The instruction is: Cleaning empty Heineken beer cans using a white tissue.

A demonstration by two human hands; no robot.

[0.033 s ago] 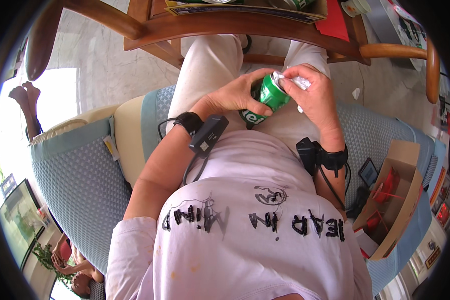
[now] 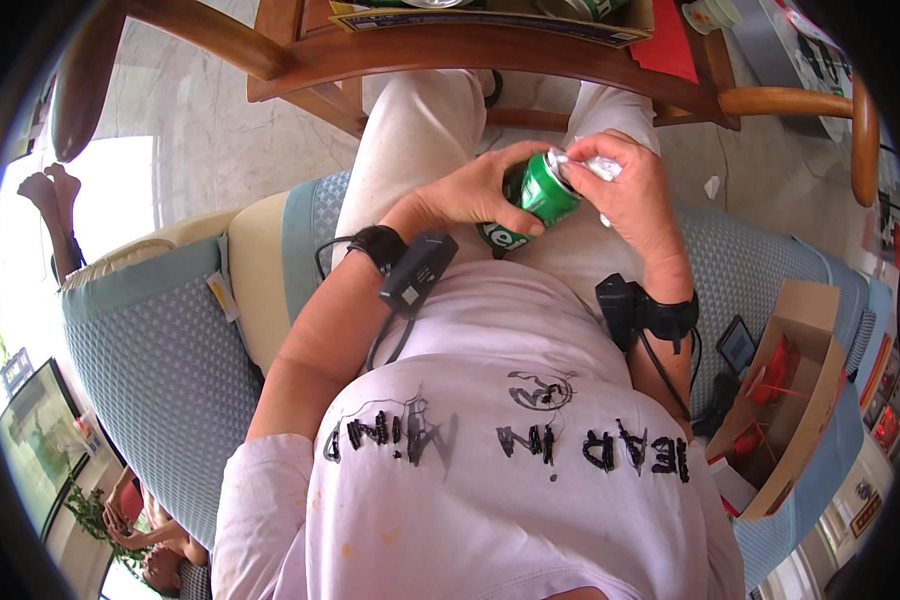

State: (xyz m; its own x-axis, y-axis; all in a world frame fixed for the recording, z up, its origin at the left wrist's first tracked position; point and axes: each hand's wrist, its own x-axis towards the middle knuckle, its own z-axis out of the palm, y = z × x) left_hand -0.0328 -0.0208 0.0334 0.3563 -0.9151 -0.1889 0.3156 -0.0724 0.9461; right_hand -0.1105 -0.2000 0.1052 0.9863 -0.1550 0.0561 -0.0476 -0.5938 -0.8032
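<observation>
My left hand (image 2: 490, 190) is closed around a green can (image 2: 546, 195), held tilted over my lap between my thighs. More green, lettered metal (image 2: 500, 234) shows below it; I cannot tell whether that is a second can. My right hand (image 2: 620, 195) pinches a crumpled white tissue or wrapper (image 2: 598, 167) at the can's upper rim, thumb and fingers bent over it. The can's opening is partly hidden by the white material. Dark devices with cables (image 2: 416, 275) are strapped to both my wrists.
A wooden chair (image 2: 500, 62) ahead bears a box (image 2: 630, 32) of green cans, red paper (image 2: 670, 55) and a paper cup (image 2: 710, 14). An open cardboard box (image 2: 790, 420) and a phone (image 2: 735, 345) lie on the padded seat at right. Another person (image 2: 165, 560) reclines at lower left.
My right hand and wrist have shifted very slightly to the right. My left hand still holds the can in the same position.
</observation>
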